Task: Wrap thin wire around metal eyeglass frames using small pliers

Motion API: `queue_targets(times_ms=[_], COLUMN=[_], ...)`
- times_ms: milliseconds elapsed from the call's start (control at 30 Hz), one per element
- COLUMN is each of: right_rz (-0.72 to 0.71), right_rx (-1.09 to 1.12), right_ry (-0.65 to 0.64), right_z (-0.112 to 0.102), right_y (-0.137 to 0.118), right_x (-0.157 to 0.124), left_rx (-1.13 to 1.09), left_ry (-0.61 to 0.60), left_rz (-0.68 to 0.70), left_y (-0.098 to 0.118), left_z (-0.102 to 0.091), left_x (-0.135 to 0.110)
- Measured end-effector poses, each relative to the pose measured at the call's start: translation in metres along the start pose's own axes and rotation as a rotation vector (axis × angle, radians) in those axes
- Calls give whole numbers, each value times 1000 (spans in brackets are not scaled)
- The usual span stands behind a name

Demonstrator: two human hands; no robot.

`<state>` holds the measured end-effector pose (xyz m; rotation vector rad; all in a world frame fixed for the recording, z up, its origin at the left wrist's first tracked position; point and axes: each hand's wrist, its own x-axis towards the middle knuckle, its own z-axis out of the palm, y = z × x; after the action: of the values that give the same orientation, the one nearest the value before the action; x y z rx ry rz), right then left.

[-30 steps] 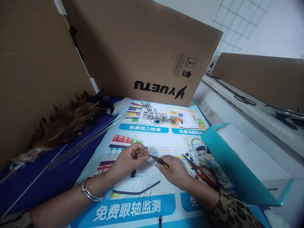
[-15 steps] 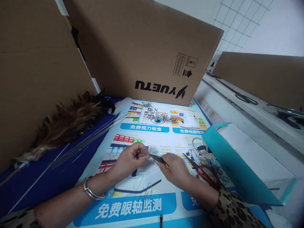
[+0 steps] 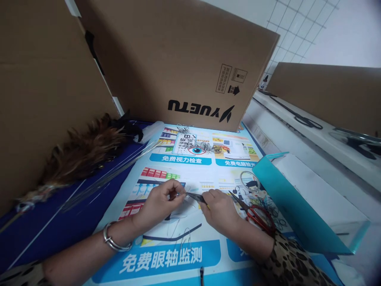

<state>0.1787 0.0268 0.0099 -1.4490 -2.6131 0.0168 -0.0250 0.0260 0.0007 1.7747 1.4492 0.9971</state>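
Over the printed sheet (image 3: 166, 248), my left hand (image 3: 165, 202) is closed in a pinch on a thin piece of wire (image 3: 178, 195). My right hand (image 3: 222, 210) wraps round a pair of pliers (image 3: 195, 196) with dark jaws; its handles are mostly hidden in the palm. The jaw tips meet the wire right at my left fingertips. Fine wire ends stick out beneath the jaws. Beside my right wrist lie scissors (image 3: 260, 217) with red handles and dark blades. Several bent wires (image 3: 185, 238) rest on the sheet below my hands.
Wire clusters (image 3: 205, 148) lie toward the back, before a large cardboard box (image 3: 184, 59). Left are brown feathers (image 3: 86, 151) and long thin rods (image 3: 119, 169) on blue cloth. A teal open box (image 3: 297, 210) stands right, near a wire ring (image 3: 250, 180) and loose loops (image 3: 276, 216).
My right hand has rolled slightly, hiding more of the pliers' handle. My left hand stays almost in place, still pinching the wire. The whole view has shifted a little.
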Motion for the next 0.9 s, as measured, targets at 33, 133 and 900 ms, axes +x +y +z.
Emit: queue_targets(times_ms=[33,133,900], right_rz=[0,1,64], right_rx=[-1,-4,429], right_ry=[-3,-14,-146], right_z=[0,-1,-1], right_y=[0,-1,9], right_x=[0,0,6], left_rx=[12,30,-555], left_ry=[6,25,-71], left_rz=[5,16,-29], left_y=[0,-1,-3], left_z=[0,2,4], left_x=[0,-1,3])
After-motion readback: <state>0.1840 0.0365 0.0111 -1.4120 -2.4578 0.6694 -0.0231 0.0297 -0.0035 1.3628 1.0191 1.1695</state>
